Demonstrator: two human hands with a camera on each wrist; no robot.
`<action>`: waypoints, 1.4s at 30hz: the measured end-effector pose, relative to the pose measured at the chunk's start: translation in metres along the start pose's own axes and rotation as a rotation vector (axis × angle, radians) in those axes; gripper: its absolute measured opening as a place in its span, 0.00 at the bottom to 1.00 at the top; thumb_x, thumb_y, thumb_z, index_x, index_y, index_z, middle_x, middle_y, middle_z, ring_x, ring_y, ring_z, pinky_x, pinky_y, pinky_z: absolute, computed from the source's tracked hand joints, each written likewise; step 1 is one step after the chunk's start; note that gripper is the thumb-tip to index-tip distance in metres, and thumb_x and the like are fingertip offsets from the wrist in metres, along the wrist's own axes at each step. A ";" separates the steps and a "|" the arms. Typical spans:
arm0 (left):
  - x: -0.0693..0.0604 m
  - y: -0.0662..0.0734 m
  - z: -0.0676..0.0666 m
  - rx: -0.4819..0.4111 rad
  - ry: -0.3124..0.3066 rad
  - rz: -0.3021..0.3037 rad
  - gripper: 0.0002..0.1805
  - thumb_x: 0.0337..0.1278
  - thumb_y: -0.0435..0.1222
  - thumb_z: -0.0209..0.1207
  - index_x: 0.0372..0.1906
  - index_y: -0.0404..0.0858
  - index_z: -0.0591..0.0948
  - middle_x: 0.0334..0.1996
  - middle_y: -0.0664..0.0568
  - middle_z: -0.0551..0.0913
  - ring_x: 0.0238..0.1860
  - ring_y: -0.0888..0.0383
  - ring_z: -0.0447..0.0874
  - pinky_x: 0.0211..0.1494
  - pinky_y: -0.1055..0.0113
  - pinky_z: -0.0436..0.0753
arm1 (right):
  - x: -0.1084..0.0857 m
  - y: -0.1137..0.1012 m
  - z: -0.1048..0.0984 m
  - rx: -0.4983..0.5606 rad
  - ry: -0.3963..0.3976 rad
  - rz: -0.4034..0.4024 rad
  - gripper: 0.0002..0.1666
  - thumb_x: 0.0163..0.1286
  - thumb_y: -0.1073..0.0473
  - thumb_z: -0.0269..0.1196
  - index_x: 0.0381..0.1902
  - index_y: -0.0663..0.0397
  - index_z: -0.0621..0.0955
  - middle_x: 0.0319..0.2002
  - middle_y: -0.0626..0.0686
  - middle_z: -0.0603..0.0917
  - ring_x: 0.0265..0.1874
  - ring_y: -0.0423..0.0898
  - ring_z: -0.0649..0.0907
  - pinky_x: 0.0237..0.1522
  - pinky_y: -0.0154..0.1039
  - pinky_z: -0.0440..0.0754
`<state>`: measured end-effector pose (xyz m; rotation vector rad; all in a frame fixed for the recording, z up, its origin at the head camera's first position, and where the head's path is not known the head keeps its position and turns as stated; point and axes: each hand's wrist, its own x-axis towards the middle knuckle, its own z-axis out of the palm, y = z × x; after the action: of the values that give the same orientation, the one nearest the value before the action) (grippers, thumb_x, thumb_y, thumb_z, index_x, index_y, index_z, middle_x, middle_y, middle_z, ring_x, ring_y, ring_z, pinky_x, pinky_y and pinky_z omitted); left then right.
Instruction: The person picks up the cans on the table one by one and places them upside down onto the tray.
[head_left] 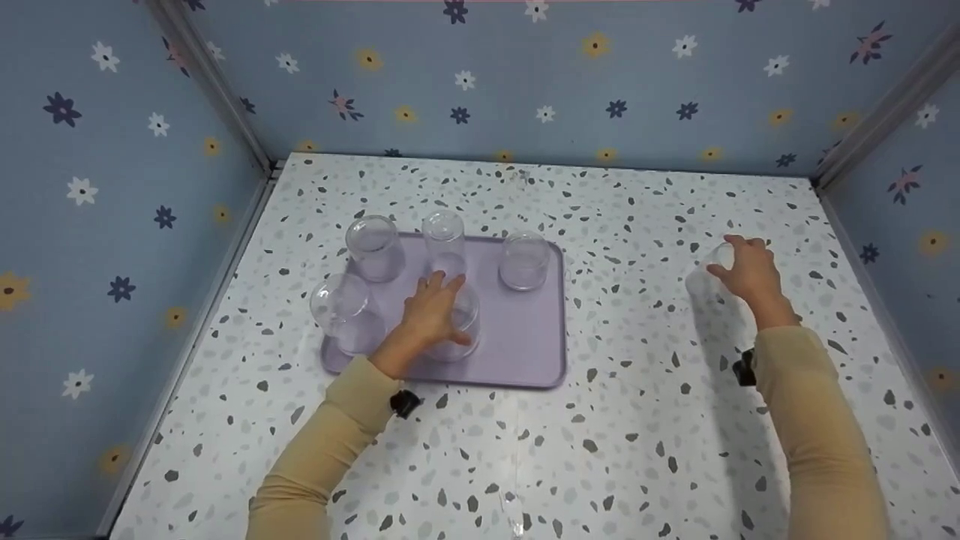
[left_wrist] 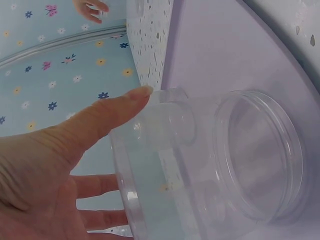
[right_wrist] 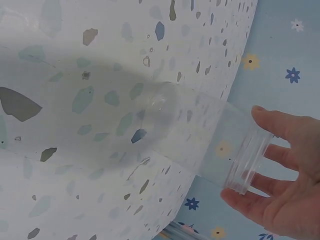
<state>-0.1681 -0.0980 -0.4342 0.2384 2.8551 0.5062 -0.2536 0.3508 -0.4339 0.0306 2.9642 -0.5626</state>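
Observation:
My left hand (head_left: 426, 313) is over a wide clear jar (left_wrist: 255, 155) standing on a lilac tray (head_left: 525, 337). The thumb and fingers are spread and fairly straight about its upper edge; whether they press on it cannot be told. Off to the right of the tray, my right hand (head_left: 754, 276) holds a narrower clear jar (right_wrist: 195, 125) by its ringed upper end, thumb on one side and fingers on the other. The lower end of that jar is at or close to the tabletop; any gap is unclear.
Other clear jars stand on the tray: a wide one (head_left: 341, 304) at the left, another (head_left: 375, 251) at the back left, a tall narrow one (head_left: 444, 236) at the back and a short one (head_left: 525, 262) at the back right. Flowered panels (head_left: 525, 82) enclose the speckled table (head_left: 622, 435).

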 end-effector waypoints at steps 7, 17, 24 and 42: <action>0.000 0.000 0.000 0.014 -0.031 -0.014 0.54 0.24 0.45 0.73 0.65 0.39 0.58 0.62 0.35 0.55 0.61 0.32 0.50 0.51 0.40 0.65 | -0.009 -0.008 0.002 0.034 0.054 -0.056 0.37 0.62 0.56 0.58 0.63 0.67 0.58 0.56 0.76 0.57 0.53 0.71 0.60 0.47 0.66 0.61; -0.001 -0.002 -0.003 -0.026 -0.052 -0.019 0.56 0.25 0.47 0.72 0.67 0.40 0.56 0.64 0.35 0.52 0.62 0.34 0.47 0.54 0.37 0.58 | -0.025 -0.027 0.016 0.177 0.192 -0.203 0.35 0.60 0.57 0.60 0.61 0.67 0.62 0.55 0.73 0.61 0.54 0.68 0.62 0.52 0.61 0.60; -0.004 -0.001 -0.007 -0.035 -0.041 -0.006 0.58 0.24 0.50 0.72 0.67 0.41 0.54 0.65 0.35 0.50 0.63 0.35 0.44 0.55 0.35 0.53 | -0.034 -0.041 0.027 0.229 0.282 -0.257 0.34 0.59 0.58 0.62 0.60 0.65 0.65 0.53 0.70 0.64 0.53 0.65 0.65 0.52 0.59 0.62; -0.011 0.020 -0.001 -0.229 0.286 0.155 0.42 0.38 0.43 0.68 0.59 0.29 0.65 0.59 0.36 0.62 0.57 0.42 0.63 0.58 0.52 0.64 | -0.068 -0.083 0.042 0.471 0.438 -0.409 0.33 0.55 0.59 0.64 0.59 0.58 0.68 0.53 0.63 0.69 0.47 0.58 0.72 0.42 0.53 0.75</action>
<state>-0.1552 -0.0823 -0.4239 0.3755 3.0285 0.9622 -0.1851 0.2587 -0.4345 -0.4756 3.1720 -1.4672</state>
